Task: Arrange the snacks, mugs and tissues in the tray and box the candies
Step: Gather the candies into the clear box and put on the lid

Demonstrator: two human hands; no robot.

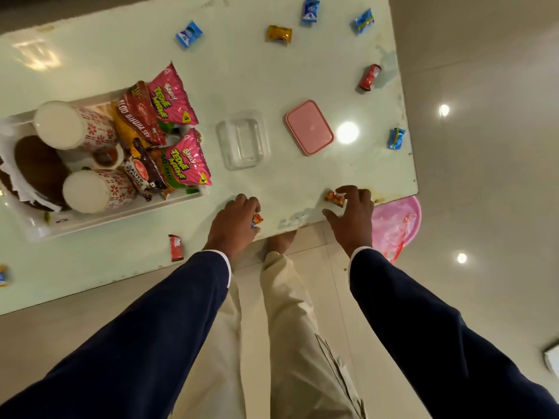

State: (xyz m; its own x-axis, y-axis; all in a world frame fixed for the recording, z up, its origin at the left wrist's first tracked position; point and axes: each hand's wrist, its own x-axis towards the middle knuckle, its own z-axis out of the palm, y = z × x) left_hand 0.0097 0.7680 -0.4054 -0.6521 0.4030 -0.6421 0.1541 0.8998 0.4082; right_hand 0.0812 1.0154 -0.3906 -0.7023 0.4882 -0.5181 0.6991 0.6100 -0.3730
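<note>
Along the near edge of the pale table [272, 74], both hands are working close to the drop. The left hand [234, 223] is curling around an orange candy [257, 219]; the right hand [352, 214] is pinching a red-orange candy [334, 198] by the corner. Open tabletop is lying between them and the clear box [243, 140], which is sitting empty beside its pink lid [309, 127]. Seven more candies are lying scattered around the edges. At the left, the white tray [90, 220] is holding two mugs, tissues and several snack packets. A pink basin [399, 225] is sitting on the floor below the corner.
</note>
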